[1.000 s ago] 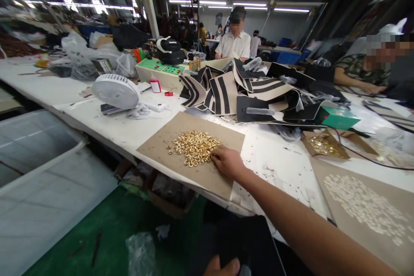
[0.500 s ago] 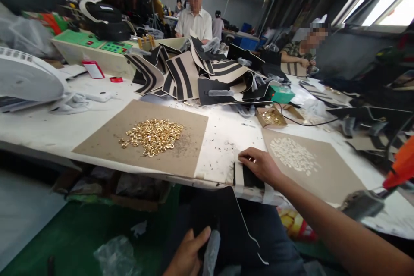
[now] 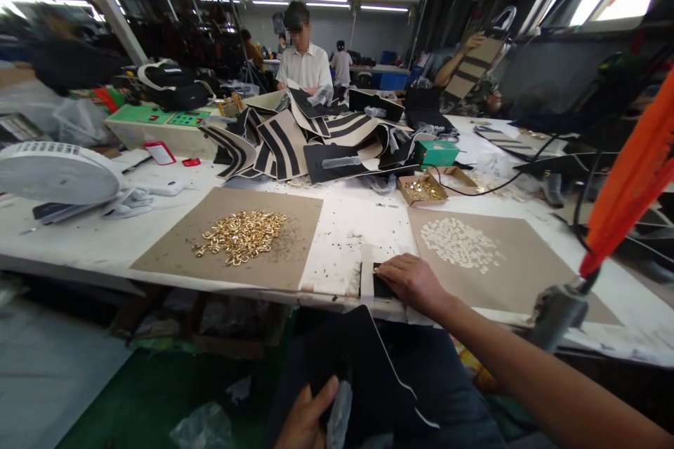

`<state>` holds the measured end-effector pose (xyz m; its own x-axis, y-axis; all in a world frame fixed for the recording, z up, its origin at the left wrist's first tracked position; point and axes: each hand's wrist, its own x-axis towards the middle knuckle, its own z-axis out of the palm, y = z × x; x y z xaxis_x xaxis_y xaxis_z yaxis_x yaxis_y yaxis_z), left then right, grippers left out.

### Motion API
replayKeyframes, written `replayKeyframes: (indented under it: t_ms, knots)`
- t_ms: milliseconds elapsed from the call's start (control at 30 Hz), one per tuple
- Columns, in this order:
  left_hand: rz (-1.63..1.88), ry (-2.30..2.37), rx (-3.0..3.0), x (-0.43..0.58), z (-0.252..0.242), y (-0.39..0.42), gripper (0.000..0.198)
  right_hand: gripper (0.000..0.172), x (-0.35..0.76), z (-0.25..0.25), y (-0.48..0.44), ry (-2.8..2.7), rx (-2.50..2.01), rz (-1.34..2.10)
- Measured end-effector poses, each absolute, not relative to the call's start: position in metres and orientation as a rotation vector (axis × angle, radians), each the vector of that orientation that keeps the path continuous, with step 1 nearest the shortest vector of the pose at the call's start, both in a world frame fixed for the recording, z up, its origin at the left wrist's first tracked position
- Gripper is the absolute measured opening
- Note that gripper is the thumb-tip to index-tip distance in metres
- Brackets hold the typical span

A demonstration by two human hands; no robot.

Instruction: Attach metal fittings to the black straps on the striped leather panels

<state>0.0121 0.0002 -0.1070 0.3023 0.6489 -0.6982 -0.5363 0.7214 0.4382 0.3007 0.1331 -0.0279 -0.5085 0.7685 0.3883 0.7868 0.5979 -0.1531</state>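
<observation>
My right hand rests with curled fingers on a small black pad at the near edge of the white table; whether it pinches anything is hidden. My left hand grips a large black panel with a pale edge on my lap. A pile of gold rings lies on a brown card left of my right hand. A patch of small white pieces lies on another brown card to its right.
Striped black-and-beige panels are heaped at the table's middle. A white fan lies far left, a green box and a carton of gold parts sit behind. An orange-handled tool hangs at right. People work beyond.
My right hand left the gold ring pile and moved right to the black pad at the table's near edge. My left hand came into view gripping the black panel. The view swung right.
</observation>
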Motion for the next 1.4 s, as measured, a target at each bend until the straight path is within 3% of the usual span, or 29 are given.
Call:
replayKeyframes:
  t_ms: [533,1033,1300,1400]
  knots:
    - [0.797,1.009,0.131,0.020,-0.103,-0.002,0.070,0.019,0.298,-0.021,0.135,-2.124,-1.308,0.382]
    - [0.767,0.970,0.150,0.014,-0.104,0.002,0.064,0.010,0.270,0.004,0.140,-2.381,-1.718,0.099]
    - [0.785,0.990,0.158,0.013,-0.107,-0.002,0.073,0.020,0.291,0.000,0.148,-2.114,-1.680,0.700]
    - [0.782,0.995,0.163,0.013,-0.106,-0.002,0.073,0.017,0.294,-0.002,0.151,-2.115,-1.671,0.720]
